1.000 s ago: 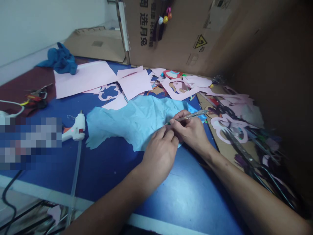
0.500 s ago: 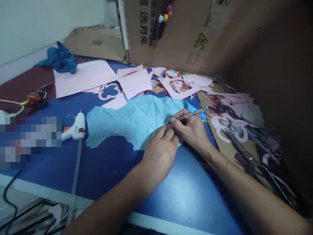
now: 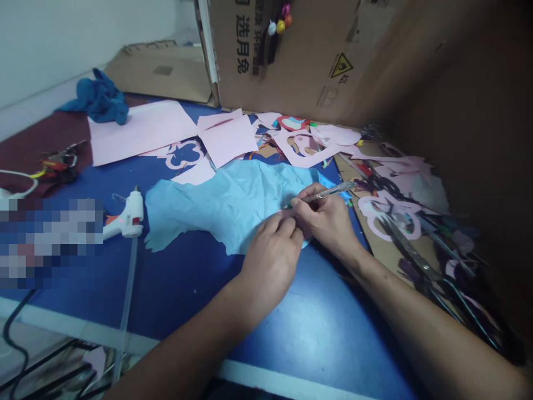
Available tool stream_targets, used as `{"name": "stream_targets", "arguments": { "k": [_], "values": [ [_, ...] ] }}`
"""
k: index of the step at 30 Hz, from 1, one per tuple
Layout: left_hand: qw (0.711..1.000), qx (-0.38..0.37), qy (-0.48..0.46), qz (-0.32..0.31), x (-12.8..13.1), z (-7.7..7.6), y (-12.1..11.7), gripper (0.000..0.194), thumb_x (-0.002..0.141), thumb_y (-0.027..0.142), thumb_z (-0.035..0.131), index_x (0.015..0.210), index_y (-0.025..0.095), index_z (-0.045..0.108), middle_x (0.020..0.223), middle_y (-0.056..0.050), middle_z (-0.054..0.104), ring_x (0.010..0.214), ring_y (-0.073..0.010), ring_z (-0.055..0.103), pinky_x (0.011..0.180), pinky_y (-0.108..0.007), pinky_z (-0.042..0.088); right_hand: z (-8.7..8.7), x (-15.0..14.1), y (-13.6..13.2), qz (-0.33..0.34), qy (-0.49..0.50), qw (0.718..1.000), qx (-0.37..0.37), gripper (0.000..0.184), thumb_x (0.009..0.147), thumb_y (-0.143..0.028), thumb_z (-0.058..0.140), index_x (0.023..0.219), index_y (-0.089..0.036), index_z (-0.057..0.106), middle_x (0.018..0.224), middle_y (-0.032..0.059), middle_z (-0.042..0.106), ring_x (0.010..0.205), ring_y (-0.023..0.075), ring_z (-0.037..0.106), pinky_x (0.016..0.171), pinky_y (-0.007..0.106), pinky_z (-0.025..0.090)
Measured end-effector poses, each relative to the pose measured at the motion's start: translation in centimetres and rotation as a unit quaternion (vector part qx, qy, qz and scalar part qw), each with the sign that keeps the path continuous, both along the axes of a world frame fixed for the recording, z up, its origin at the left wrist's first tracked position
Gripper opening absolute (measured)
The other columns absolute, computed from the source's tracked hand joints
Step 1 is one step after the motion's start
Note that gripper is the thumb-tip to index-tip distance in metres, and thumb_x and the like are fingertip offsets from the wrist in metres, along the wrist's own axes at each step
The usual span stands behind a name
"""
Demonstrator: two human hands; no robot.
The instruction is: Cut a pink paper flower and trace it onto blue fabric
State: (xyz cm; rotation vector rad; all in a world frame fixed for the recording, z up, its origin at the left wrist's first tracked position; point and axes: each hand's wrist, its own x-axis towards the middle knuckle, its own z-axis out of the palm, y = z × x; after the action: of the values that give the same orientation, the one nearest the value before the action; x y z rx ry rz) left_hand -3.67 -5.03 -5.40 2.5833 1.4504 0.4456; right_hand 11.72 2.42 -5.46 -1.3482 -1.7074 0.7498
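Note:
A crumpled piece of light blue fabric (image 3: 216, 200) is spread over the blue tabletop in front of me. My right hand (image 3: 328, 216) pinches a clear-barrelled pen (image 3: 333, 190), its tip down by the fabric's right part. Beside it, my left hand (image 3: 275, 250) has its fingers bent and close together, pressing a small pink paper piece (image 3: 303, 228) onto the fabric. Most of that paper is hidden beneath my hands. The pen tip is near the paper's upper edge; whether it touches paper or cloth I cannot tell.
A white glue gun (image 3: 131, 216) with a long glue stick rests on the left. Pink paper sheets (image 3: 141, 130) and cut-outs lie along the back. Large scissors (image 3: 422, 264) and scraps crowd the right side. A cardboard box (image 3: 291, 72) stands behind.
The pen and my right hand have shifted very slightly over the pink paper. My left hand stays in place. The whole view has moved a little.

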Motion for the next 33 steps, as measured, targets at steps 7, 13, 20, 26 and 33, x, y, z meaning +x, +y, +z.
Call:
{"name": "stream_targets", "arguments": {
  "k": [7, 13, 20, 26, 33],
  "values": [
    [1.000, 0.001, -0.001, -0.004, -0.03, -0.12, 0.06, 0.041, 0.105, 0.010, 0.042, 0.137, 0.010, 0.068, 0.140, -0.015, 0.067, 0.146, -0.0266, 0.051, 0.126, -0.047, 0.041, 0.16, 0.07, -0.07, -0.006, 0.006, 1.000, -0.013, 0.015, 0.090, -0.035, 0.070, 0.083, -0.022, 0.066, 0.062, -0.0028, 0.065, 0.050, 0.0156, 0.059, 0.047, 0.026, 0.042],
    [1.000, 0.002, 0.001, -0.005, -0.02, -0.12, 0.09, 0.041, 0.102, 0.008, 0.044, 0.135, 0.011, 0.068, 0.138, -0.015, 0.068, 0.146, -0.0265, 0.051, 0.126, -0.046, 0.041, 0.23, 0.41, 0.01, -0.020, -0.004, 1.000, -0.001, 0.016, 0.090, -0.033, 0.069, 0.079, -0.022, 0.066, 0.063, -0.0020, 0.065, 0.054, 0.0160, 0.058, 0.050, 0.028, 0.041],
    [1.000, 0.008, 0.004, -0.005, -0.01, -0.02, 0.09, 0.040, 0.101, 0.006, 0.044, 0.132, 0.011, 0.069, 0.137, -0.015, 0.069, 0.143, -0.0272, 0.053, 0.125, -0.046, 0.043, 0.12, 0.57, 0.00, -0.016, 0.005, 1.000, 0.000, 0.016, 0.089, -0.033, 0.070, 0.080, -0.022, 0.065, 0.063, -0.0031, 0.062, 0.053, 0.0153, 0.056, 0.050, 0.028, 0.039],
    [1.000, -0.005, 0.010, -0.004, 0.01, 0.10, 0.15, 0.039, 0.102, 0.007, 0.044, 0.133, 0.010, 0.069, 0.137, -0.015, 0.068, 0.144, -0.0274, 0.053, 0.126, -0.046, 0.041, 0.15, 0.50, 0.04, -0.006, -0.002, 1.000, 0.007, 0.017, 0.089, -0.033, 0.069, 0.077, -0.021, 0.066, 0.066, -0.0010, 0.065, 0.054, 0.0155, 0.057, 0.051, 0.028, 0.040],
    [1.000, 0.002, 0.005, -0.010, -0.06, 0.04, 0.16, 0.040, 0.101, 0.007, 0.044, 0.133, 0.011, 0.067, 0.137, -0.015, 0.068, 0.143, -0.0271, 0.053, 0.124, -0.046, 0.043, 0.29, 0.58, 0.02, -0.023, 0.001, 1.000, 0.005, 0.017, 0.088, -0.033, 0.069, 0.076, -0.022, 0.064, 0.063, -0.0018, 0.063, 0.053, 0.0162, 0.057, 0.051, 0.029, 0.039]
  ]
}}
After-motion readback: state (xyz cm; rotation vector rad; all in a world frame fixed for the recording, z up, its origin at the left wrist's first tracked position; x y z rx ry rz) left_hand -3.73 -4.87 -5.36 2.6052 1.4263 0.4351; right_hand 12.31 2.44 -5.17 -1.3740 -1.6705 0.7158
